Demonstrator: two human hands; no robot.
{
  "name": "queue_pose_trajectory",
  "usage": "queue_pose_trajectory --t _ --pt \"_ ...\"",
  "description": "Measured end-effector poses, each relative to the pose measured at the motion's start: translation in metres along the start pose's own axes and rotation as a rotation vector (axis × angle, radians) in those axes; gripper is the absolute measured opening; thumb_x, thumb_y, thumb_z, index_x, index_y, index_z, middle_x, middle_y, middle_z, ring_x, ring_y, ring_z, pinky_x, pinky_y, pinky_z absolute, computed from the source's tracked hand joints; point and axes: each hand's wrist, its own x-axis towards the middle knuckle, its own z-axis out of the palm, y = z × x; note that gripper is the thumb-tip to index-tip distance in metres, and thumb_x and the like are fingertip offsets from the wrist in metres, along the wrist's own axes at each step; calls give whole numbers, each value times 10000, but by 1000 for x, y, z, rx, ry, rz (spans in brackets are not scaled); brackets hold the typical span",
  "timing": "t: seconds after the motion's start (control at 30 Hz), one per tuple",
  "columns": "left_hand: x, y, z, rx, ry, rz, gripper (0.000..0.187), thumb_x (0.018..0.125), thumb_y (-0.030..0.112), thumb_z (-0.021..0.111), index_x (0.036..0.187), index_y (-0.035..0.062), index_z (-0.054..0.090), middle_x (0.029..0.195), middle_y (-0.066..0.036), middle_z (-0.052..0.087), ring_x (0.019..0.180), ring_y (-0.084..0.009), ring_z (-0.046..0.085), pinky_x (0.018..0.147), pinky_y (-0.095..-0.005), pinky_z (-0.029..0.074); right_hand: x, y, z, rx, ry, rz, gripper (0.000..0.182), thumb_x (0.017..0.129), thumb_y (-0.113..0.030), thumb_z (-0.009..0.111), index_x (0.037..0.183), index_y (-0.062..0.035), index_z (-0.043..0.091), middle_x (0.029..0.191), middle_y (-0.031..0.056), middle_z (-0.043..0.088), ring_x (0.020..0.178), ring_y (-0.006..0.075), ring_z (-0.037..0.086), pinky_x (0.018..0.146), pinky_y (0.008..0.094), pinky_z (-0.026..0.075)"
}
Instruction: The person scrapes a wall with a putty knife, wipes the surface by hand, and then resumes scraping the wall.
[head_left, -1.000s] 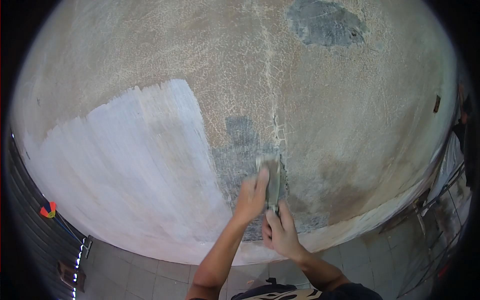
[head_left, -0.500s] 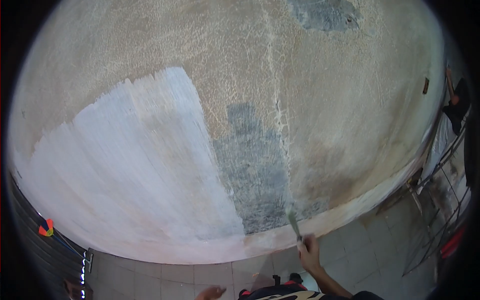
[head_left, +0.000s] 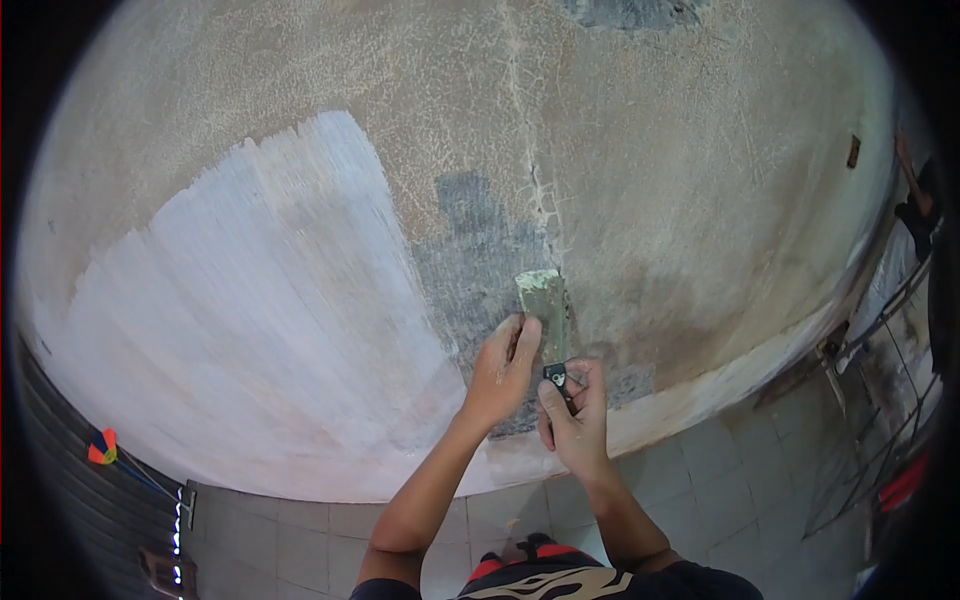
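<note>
A putty knife (head_left: 545,315) with a long flat blade points up the wall, its tip smeared with whitish material. My right hand (head_left: 578,415) is closed around its dark handle. My left hand (head_left: 500,370) is at the left edge of the blade, thumb and bent fingers against it; part of that grip is hidden. Behind the knife, the wall (head_left: 680,230) shows a dark grey patch (head_left: 470,270) beside a vertical crack (head_left: 540,200). To the left spreads a large white-coated area (head_left: 270,310).
Grey floor tiles (head_left: 660,490) run along the wall's foot. At the right edge are another person's arm (head_left: 908,170) and a metal frame (head_left: 870,345). An orange and blue object (head_left: 102,446) stands by corrugated sheeting (head_left: 60,480) on the left.
My left hand has risen from the bottom edge to the blade. My right hand has brought the putty knife up and left, its blade now turned flat to view. The view has shifted slightly.
</note>
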Motion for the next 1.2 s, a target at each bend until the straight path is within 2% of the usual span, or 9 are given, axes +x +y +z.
queue_pose_trajectory --t 0.07,0.2,0.27,0.4,0.47,0.57,0.7,0.87,1.2 --pt "17 1 16 -47 154 56 447 1009 381 444 923 -31 594 787 -76 620 673 -127 579 640 -284 484 8 -6 -1 41 -28 9 303 952 -81 564 1121 -101 312 758 68 541 427 76 440 342 230 319" --pt "34 7 20 67 264 -19 460 1005 372 461 760 4 589 645 -18 555 555 -87 498 534 -269 436 10 -12 -2 225 -87 38 231 988 -182 519 1118 -111 341 719 83 538 389 95 425 336 232 309" --pt "36 10 23 -188 299 17 491 1002 360 481 632 37 498 580 38 438 568 -69 361 488 -297 307 8 -17 -10 489 -454 251 196 1019 -295 441 1071 -120 371 644 71 487 379 96 375 339 233 274" --pt "35 19 27 -83 346 75 468 990 383 496 652 69 567 569 23 505 519 -50 440 449 -252 342 10 -11 -16 452 -480 265 240 1040 -348 366 1054 -110 392 610 26 430 389 76 346 342 226 240" --pt "42 32 27 -208 338 68 488 1000 359 493 614 61 469 576 57 430 557 -49 340 472 -275 280 14 -23 -9 393 -425 268 246 1027 -358 396 1003 -114 422 572 23 363 392 80 256 360 242 189" --pt "38 37 27 -207 350 3 492 1001 351 495 603 65 456 574 61 423 554 -47 334 468 -274 276 8 -26 1 342 -360 280 249 1025 -363 405 989 -117 411 567 15 352 398 77 244 366 245 192" --pt "37 16 28 -138 361 26 494 998 346 504 595 67 452 572 61 423 547 -46 337 463 -274 276 8 -22 -3 280 -360 309 258 1024 -369 409 966 -118 397 565 12 354 400 79 246 366 247 202" --pt "38 40 31 -283 350 -26 495 998 344 509 590 67 461 567 62 425 543 -44 352 460 -272 279 9 -37 -2 232 -362 307 262 1021 -377 416 977 -119 399 570 11 358 402 75 255 367 246 220" --pt "38 37 29 -312 309 -38 496 1000 354 502 594 71 470 564 61 431 536 -43 353 458 -271 276 12 -41 -7 209 -408 288 229 1034 -334 392 1032 -106 411 587 11 373 415 82 299 385 238 244"
